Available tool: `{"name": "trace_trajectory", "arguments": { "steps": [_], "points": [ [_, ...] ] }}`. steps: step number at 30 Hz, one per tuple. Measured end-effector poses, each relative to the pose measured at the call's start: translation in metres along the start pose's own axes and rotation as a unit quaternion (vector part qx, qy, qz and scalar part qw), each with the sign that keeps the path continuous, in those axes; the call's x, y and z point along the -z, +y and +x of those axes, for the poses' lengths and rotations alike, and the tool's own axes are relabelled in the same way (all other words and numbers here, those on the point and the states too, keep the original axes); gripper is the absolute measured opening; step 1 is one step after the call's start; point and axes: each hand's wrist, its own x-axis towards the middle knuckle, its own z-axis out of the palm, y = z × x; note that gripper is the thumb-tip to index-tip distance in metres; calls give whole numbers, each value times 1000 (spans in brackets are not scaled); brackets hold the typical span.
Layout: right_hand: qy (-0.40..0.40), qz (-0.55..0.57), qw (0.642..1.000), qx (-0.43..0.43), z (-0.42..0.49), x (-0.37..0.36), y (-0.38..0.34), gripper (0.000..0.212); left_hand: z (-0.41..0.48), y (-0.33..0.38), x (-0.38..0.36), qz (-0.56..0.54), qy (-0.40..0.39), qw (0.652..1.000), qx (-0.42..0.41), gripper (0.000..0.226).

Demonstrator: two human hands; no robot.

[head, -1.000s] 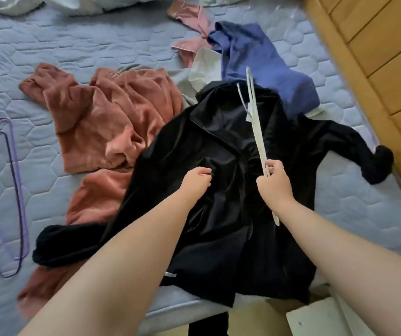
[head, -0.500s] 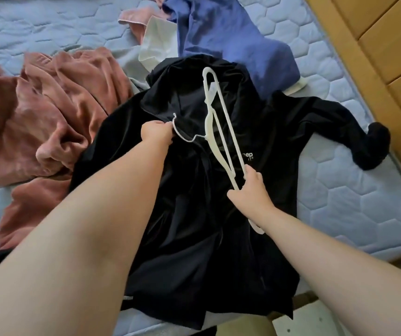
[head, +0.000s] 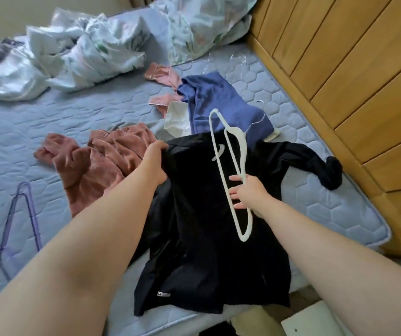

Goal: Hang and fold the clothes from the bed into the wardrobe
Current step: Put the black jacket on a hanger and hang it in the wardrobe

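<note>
Progress check, head view. Black jacket [head: 206, 226] lies in the centre of the frame on the bed [head: 73, 112], hem hanging over the near edge, one sleeve trailing right toward the wooden panelling [head: 352, 93]; I cannot tell whether that panelling is the wardrobe. Left hand [head: 154, 163] grips the jacket at its upper-left edge, fingers curled into the cloth. Right hand [head: 248, 194] holds the white hanger [head: 236, 130] by its bars, above the jacket's chest, hook pointing to the top of the frame. The hanger is outside the garment: neither arm is inside a shoulder. Judgement: hanging of the first item is begun, not done. Still loose on the bed: rust-pink garment [head: 102, 161] left of the jacket, blue garment [head: 214, 105] above it, a small pink piece [head: 163, 76] and a white cloth [head: 177, 115] beside the blue one. Purple hanger [head: 22, 214] lies unused at lower left. Crumpled bedding [head: 85, 52] at upper left. No garment shows hung or folded, so most of the task appears to remain.
</note>
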Motion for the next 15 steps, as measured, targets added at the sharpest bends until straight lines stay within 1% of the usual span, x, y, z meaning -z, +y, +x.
{"name": "trace_trajectory", "arguments": {
  "steps": [1,2,3,5,6,8,10,11,13,15],
  "points": [
    [4,20,1000,1,-16,1,-10,36,-11,4,1,45,19,999,-13,15],
    [8,26,1000,8,-31,3,-19,36,-25,7,3,67,24,997,-19,21],
    [11,27,999,20,-45,5,-26,37,-40,10,4,82,20,996,-6,23],
    [24,12,998,59,-75,10,-38,39,-64,13,7,134,12,991,-20,18],
    [35,7,996,83,-89,12,-44,36,-75,13,9,171,10,984,-40,16],
    [66,3,989,130,-119,16,-56,24,-98,19,13,231,3,968,-99,20],
    [111,-5,979,172,-150,17,-68,11,-121,31,18,260,3,958,-120,18],
    [139,-15,972,191,-165,17,-76,11,-132,38,21,285,-12,950,-125,25],
    [193,-32,955,221,-194,16,-95,27,-159,53,28,342,-50,930,-122,34],
    [218,-31,946,239,-227,16,-114,37,-187,69,31,330,-68,933,-127,38]
  ]
}}
